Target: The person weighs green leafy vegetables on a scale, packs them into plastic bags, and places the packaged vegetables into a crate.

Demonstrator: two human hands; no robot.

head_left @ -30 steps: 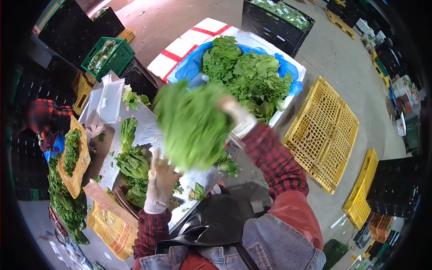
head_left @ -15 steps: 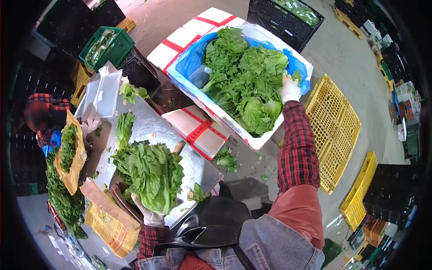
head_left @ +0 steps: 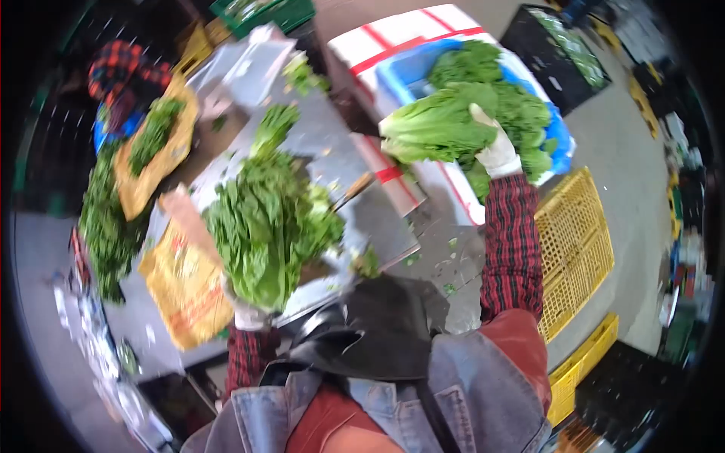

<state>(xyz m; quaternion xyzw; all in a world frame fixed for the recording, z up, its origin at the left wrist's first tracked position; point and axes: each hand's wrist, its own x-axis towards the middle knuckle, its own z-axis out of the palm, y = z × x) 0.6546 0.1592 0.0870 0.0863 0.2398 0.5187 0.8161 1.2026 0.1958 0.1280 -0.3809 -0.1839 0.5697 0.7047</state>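
Observation:
My right hand (head_left: 498,149), in a pale glove, is closed on a head of leafy lettuce (head_left: 434,124), its pale stem end pointing left. This head is above the near left side of a white foam box (head_left: 570,147) lined with blue plastic (head_left: 411,66), where more lettuce (head_left: 529,113) lies. My gloved left hand (head_left: 253,313) grips the lower end of a large bunch of lettuce (head_left: 253,234) over the metal table; the leaves hide most of its fingers. Beside that bunch lies a tool with a wooden handle (head_left: 356,189), its far end partly covered by leaves.
Left of the bunch are a yellow printed sack (head_left: 185,283) and a pile of greens (head_left: 106,234). Another person in a checked sleeve (head_left: 121,72) is at the far left. A yellow plastic pallet (head_left: 578,249) lies on the right. Loose leaves (head_left: 366,262) lie at the metal table's (head_left: 381,234) edge.
My right hand has brought a lettuce head up and leftward from the box's right side. My left hand stays at the bunch. The view has shifted, and the other person has leaned away.

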